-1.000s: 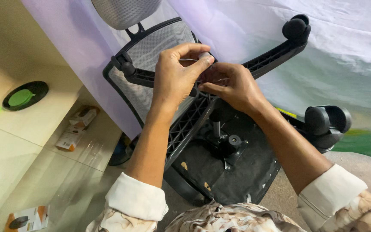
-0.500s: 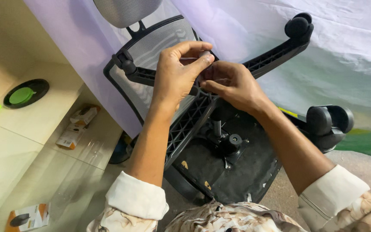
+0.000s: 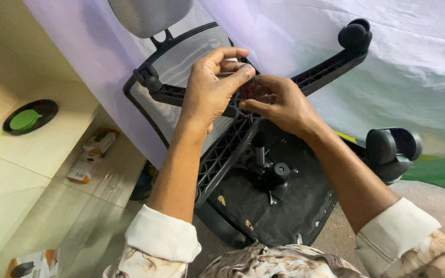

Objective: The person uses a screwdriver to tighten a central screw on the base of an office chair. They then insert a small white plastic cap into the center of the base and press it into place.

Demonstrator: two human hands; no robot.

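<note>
while the black plastic five-star chair base (image 3: 284,98) lies tipped over the upturned black seat underside (image 3: 284,206), both hands meet at its hub. the left hand (image 3: 209,92) has its thumb and fingers curled and pinching something small at the hub, though what it is stays hidden between the fingertips. the right hand (image 3: 279,105) has its fingers pressed together on the same spot. the base looks stiff, ribbed and fairly light, so a leg or the hub should give a sure hold, while the round castors would likely roll under a grip. the seat, with the grey mesh backrest (image 3: 181,67) and grey headrest (image 3: 150,15), probably handles heavy and awkward. counted: two black castors (image 3: 354,33) (image 3: 392,149) in view, one metal gas-lift column (image 3: 259,154), one green-centred round black dish (image 3: 27,116) and two small cardboard boxes (image 3: 91,157) (image 3: 32,265) on the tiled floor (image 3: 6,206).
</note>
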